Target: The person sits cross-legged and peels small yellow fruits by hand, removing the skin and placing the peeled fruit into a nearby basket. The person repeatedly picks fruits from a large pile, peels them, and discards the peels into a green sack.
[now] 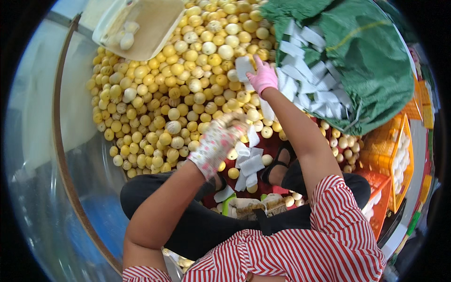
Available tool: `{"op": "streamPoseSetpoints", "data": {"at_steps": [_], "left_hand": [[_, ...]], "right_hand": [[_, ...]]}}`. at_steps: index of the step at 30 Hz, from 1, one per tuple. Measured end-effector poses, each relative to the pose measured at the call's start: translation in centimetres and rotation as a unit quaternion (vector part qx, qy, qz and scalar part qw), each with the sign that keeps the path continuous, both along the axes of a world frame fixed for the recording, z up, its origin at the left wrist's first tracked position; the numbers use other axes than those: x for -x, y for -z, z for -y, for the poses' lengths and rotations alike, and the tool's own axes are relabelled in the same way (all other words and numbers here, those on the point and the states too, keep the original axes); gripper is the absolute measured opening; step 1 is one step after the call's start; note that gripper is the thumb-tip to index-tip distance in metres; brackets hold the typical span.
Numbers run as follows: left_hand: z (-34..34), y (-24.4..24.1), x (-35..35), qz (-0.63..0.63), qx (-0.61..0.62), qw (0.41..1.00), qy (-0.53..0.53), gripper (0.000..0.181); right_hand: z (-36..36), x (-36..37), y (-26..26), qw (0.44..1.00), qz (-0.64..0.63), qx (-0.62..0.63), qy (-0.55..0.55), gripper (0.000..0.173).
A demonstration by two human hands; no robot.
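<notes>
My left hand (219, 144), in a white knit glove with pink spots, is over the front of a heap of round yellow fruits (151, 116). Motion blurs its fingers, and whether they hold anything is unclear. Farther out, my right hand (263, 75) wears a pink glove. Its thumb and forefinger are apart beside a white foam net sleeve (243, 68) on the heap; I cannot tell if it grips the sleeve. More white foam sleeves (299, 74) lie in an opened green woven sack (370, 56) at right. Several loose sleeves (252, 165) are between my feet.
A pale plastic tub (155, 28) with a few white pieces inside rests on the heap, upper left. At right, an orange plastic crate (377, 151) holds white-wrapped round items, with a red crate (380, 183) beside it. A brown-edged transparent sheet (58, 116) curves along the left.
</notes>
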State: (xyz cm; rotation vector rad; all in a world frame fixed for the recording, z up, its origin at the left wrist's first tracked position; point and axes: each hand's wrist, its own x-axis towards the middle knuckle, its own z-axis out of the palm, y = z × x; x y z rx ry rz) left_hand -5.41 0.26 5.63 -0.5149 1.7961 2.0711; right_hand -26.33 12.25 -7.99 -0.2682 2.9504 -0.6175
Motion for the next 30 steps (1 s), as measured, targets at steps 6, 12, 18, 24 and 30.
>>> {"op": "streamPoseSetpoints", "data": {"at_steps": [6,12,18,24,30], "left_hand": [[1.3,-0.9,-0.2,0.098,0.000,0.994,-0.048,0.035],[3.3,1.2,-1.4,0.092,0.007,0.988,-0.124,0.029],[2.9,2.8,-1.5,0.068,-0.032,0.977,-0.198,0.026],[3.4,2.2,-1.9,0.113,0.037,0.973,-0.196,0.028],[0.6,2.2,-3.6,0.060,-0.125,0.986,-0.097,0.032]], "right_hand": [[2.5,4.1,4.0,0.998,-0.012,-0.003,-0.063,0.056],[0.0,-1.3,5.1,0.985,0.088,0.146,0.011,0.046],[-3.1,-8.3,5.0,0.819,0.280,0.481,0.139,0.044],[-1.9,-19.0,-5.5,0.546,0.482,0.676,0.110,0.024],[-2.7,-23.1,-7.5,0.574,0.445,0.686,0.048,0.036]]}}
